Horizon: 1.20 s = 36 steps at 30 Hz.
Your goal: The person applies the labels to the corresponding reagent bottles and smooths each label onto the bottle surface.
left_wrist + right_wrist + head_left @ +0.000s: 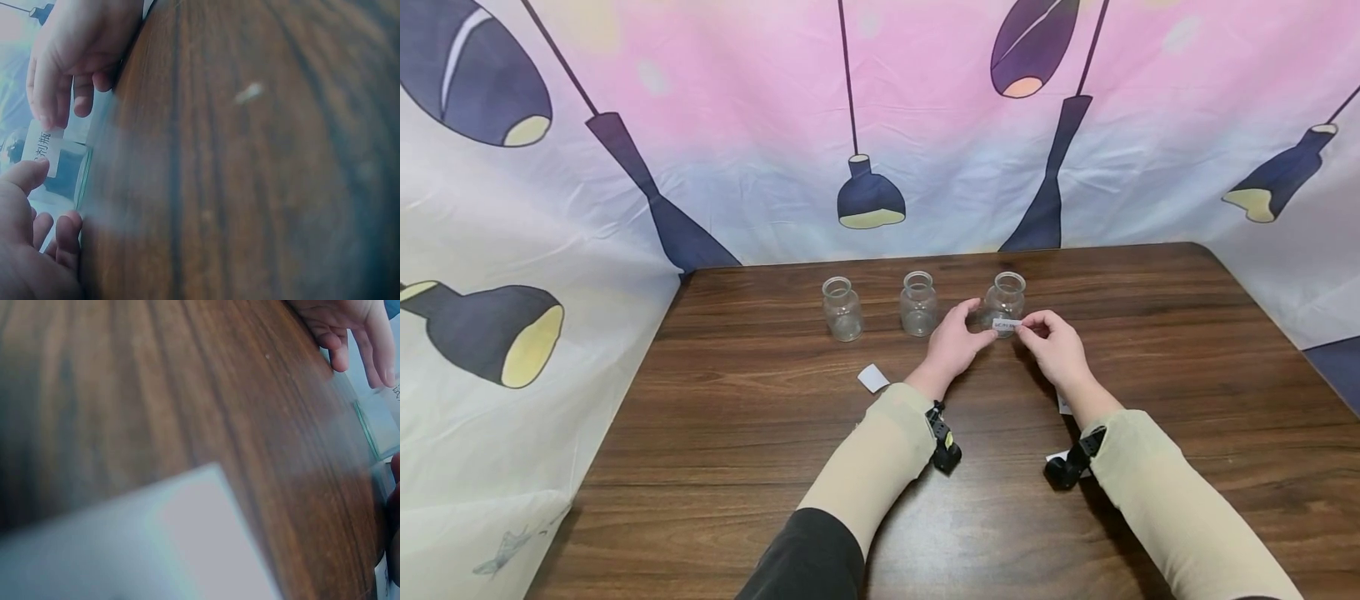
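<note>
Three clear glass jars stand upright in a row: a left jar (843, 312), a middle jar (918, 307) and a right jar (1006, 292). Against the front of the right jar is a small white label (1006, 324) with dark printing, partly readable as Chinese characters in the left wrist view. My left hand (953, 343) holds the right jar's left side, its thumb on the label's left end. At the label's other end, my right hand (1057, 350) pinches it between thumb and index finger. Whether the label touches the glass all along cannot be told.
A white paper piece (873, 378) lies left of my left forearm. More white pieces (1063, 405) lie beneath my right wrist, partly hidden. The wooden table (737, 467) reaches back to a patterned cloth (775, 167). Each wrist carries a black camera.
</note>
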Available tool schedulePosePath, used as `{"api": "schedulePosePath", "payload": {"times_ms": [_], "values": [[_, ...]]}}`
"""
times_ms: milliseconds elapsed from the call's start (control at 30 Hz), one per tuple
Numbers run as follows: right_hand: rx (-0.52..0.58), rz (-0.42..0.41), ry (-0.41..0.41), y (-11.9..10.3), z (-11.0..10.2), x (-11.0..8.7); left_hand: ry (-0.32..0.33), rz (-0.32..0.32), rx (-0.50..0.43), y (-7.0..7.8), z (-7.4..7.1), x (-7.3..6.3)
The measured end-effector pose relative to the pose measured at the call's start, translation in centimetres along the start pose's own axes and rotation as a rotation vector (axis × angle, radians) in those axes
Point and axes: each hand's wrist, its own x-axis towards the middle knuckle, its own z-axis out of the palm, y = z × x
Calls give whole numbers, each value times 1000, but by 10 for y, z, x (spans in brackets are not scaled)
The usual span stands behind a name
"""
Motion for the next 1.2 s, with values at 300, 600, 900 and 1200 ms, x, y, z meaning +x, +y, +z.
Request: {"api": "schedulePosePath", "payload": {"times_ms": [300, 600, 900, 1200], "values": [[8, -6, 22, 2, 2, 2, 26, 4, 2, 1, 3, 0], [5, 4, 31, 1, 1, 3, 78, -24, 6, 4, 6, -2], [51, 12, -1, 3, 0, 5, 105, -18, 27, 3, 8, -2], [46, 36, -110, 1, -4, 10, 105, -20, 49, 4, 9, -1]]}}
